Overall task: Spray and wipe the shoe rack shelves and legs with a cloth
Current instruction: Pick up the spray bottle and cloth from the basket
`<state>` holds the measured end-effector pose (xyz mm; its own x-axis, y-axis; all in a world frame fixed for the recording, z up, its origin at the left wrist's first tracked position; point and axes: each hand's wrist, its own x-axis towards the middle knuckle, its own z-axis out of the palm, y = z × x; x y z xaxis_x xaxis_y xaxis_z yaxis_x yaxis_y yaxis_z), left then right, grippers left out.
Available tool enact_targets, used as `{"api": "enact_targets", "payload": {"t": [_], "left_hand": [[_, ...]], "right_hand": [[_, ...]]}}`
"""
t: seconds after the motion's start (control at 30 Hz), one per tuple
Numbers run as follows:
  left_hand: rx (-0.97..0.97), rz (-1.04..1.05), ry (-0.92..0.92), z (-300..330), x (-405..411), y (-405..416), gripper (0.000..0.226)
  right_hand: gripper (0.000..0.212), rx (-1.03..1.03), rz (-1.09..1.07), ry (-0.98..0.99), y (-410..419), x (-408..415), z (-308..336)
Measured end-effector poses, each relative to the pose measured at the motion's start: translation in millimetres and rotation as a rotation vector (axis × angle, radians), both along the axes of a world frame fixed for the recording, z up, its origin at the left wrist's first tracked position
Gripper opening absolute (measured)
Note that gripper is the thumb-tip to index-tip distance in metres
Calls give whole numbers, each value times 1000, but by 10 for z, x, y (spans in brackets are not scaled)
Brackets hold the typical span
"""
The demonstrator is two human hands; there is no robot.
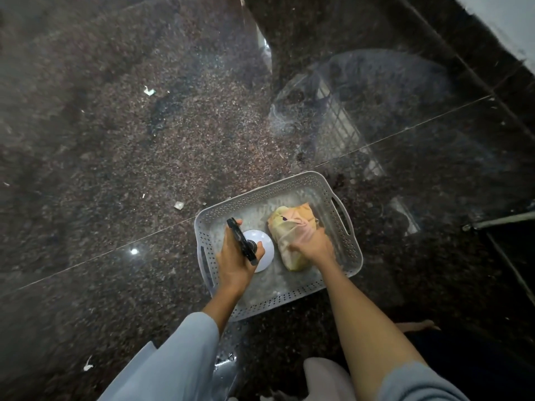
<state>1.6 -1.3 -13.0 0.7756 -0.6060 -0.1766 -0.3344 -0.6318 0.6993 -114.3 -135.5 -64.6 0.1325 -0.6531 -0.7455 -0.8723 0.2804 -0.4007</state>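
I take this for a home, likely an entry or hallway floor. I am looking down at a dark, polished speckled granite floor (121, 157) with thin tile joints, small bits of litter on it, and a pale grey perforated plastic basket with cut-out handles (348, 257) set directly on the stone.

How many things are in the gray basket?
2. The spray bottle stands in the basket's left half, gripped by the left hand. The yellow cloth lies in the right half, under the right hand.
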Motion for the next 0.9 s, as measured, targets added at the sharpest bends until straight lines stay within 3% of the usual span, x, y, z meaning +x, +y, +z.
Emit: {"api": "enact_targets", "payload": {"t": [0.17,0.27,0.3,0.37,0.43,0.5,0.73,0.9], "left_hand": [[0,5,21,44,-18,-19,62],[4,15,29,87,-29,-44,61],[7,19,36,116,-37,-54,61],[6,24,68,138,-44,-53,62],[-24,10,128,136,-36,-76,66],[-27,-39,150,175,-43,-137,64],[-93,-316,-34,797,-150,-486,43],[-246,-488,-123,1345,-364,-933,61]], "right_hand": [[66,189,-27,-101,110,14,-4],[94,169,-79,-165,124,9,90],[92,174,-121,-203,99,6,188],[61,187,-218,-322,13,2,433],[46,177,-279,-449,-81,-8,588],[49,144,-327,-555,-138,-22,777],[59,18,-361,-770,-259,-252,1454],[50,-74,-456,-891,-601,-682,2117]]}}
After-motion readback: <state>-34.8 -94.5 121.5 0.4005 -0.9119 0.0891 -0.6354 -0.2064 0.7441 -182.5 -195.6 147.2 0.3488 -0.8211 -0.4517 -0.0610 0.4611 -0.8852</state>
